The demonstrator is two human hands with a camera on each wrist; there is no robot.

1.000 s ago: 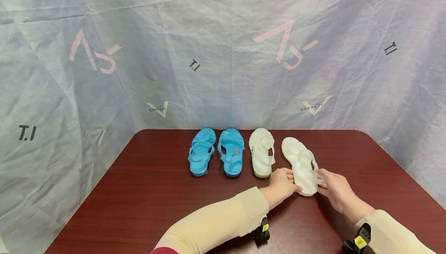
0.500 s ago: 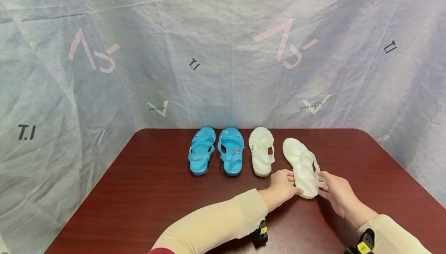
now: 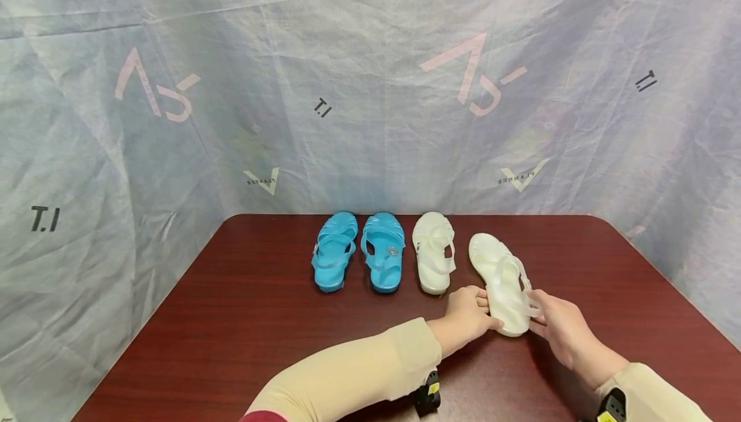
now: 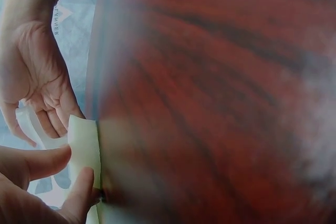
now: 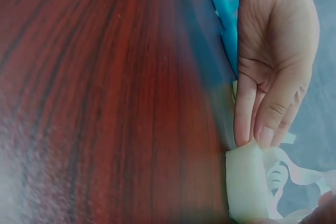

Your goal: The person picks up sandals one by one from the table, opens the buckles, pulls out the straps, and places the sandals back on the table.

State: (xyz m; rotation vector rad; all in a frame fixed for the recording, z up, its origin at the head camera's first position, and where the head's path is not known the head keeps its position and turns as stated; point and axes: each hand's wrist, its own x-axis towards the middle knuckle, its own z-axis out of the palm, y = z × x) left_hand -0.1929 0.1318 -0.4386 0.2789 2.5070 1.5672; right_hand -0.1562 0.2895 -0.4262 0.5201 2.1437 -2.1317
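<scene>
A whitish jelly sandal (image 3: pixel 505 290) lies on the right part of the table, toe pointing away and to the left. My left hand (image 3: pixel 467 314) grips the left side of its heel, thumb at the inner edge. On the other side, my right hand (image 3: pixel 567 332) holds the heel by the loose strap, fingers low along the sole. Seen from the left wrist, the back of the sandal's heel (image 4: pixel 84 142) sits between both hands. The right wrist view has the thick heel end (image 5: pixel 247 179) under the left hand's fingertips; the right hand barely shows there.
To the left stands the matching whitish sandal (image 3: pixel 434 255), then two blue sandals (image 3: pixel 384 255), all in a row near the back edge. The dark red wooden table (image 3: pixel 231 345) ends at a grey fabric backdrop (image 3: pixel 370 87).
Both hands have drawn the whitish sandal slightly toward the person, its heel now lower in the head view. The other sandals stay where they were.
</scene>
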